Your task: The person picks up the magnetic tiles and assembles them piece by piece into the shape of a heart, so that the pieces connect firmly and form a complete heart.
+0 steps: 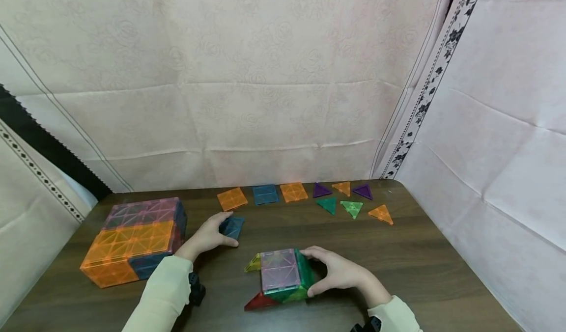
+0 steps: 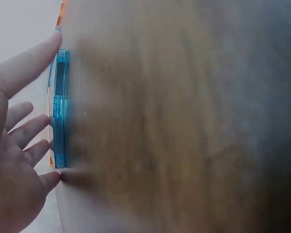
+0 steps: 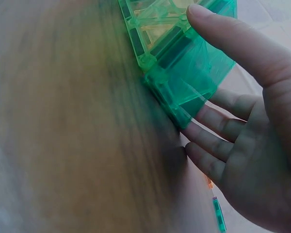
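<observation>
Two hands work at the near part of the counter [image 1: 442,292]. Closest to us, the right hand [image 1: 338,270] holds the small tile block [image 1: 280,268] by its green end, thumb at the near corner and fingers at the far one. A red triangle [image 1: 261,301] and a yellow piece [image 1: 253,263] jut from the block's left side; its length, we judge, runs roughly left to right.

A little farther off, the left hand [image 1: 210,236] is spread around a blue tile [image 1: 233,227], thumb at its near edge and fingers at its far one; we cannot tell whether it presses. What counts, in our judgement, is that this tile lies beyond the block and to its left, flat side up, with the left hand nearer to it.

Left of that hand we see a large tile box [image 1: 132,236], orange, purple and blue. Farther still, along the counter's back edge, lie two orange squares [image 1: 232,198], a blue square [image 1: 265,194] and loose triangles [image 1: 327,205]. Behind everything hangs pale cloth [image 1: 265,76].
</observation>
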A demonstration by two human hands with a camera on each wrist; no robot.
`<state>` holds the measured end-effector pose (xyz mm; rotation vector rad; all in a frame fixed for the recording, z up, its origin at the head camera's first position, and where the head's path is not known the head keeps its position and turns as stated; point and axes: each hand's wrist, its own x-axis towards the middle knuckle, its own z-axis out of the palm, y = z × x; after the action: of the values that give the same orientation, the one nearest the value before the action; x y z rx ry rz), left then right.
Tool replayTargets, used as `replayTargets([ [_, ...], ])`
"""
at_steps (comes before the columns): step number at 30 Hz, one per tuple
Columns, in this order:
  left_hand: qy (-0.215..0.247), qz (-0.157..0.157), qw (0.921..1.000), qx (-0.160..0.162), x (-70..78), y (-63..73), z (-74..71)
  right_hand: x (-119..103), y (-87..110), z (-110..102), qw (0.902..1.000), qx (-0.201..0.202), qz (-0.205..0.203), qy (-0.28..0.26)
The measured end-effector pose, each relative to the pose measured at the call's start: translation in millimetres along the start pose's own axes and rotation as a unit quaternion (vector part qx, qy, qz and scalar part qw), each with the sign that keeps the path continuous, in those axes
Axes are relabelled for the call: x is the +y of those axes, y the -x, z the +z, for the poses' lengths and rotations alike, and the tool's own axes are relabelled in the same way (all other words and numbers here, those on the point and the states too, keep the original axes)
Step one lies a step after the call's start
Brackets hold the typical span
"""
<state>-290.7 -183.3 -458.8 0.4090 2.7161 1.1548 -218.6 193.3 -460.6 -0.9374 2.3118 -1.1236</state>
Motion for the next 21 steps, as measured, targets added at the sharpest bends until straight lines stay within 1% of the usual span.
replayTargets([
  [5,-0.016,0.004,0.9999,-0.003,2.5,2.1,-0.5,-0.5,0.1,-0.8,1.0000,0.000,0.001,-0.001],
  [9,-0.054,0.007,0.9985,-0.006,3.7,4.7,1.0,-0.5,0.2,-0.4,1.0000,0.000,0.002,-0.001],
  [14,-0.111,0.015,0.9936,-0.012,5.1,7.7,3.3,-0.7,0.1,0.1,1.0000,-0.003,0.004,-0.006],
  [18,-0.144,0.032,0.9891,-0.011,7.4,10.5,4.2,-0.9,0.2,-0.2,0.9999,-0.002,0.008,-0.008],
  [21,-0.157,0.038,0.9869,-0.006,10.2,13.3,5.2,-0.7,0.4,-0.7,0.9999,-0.002,0.010,-0.009],
])
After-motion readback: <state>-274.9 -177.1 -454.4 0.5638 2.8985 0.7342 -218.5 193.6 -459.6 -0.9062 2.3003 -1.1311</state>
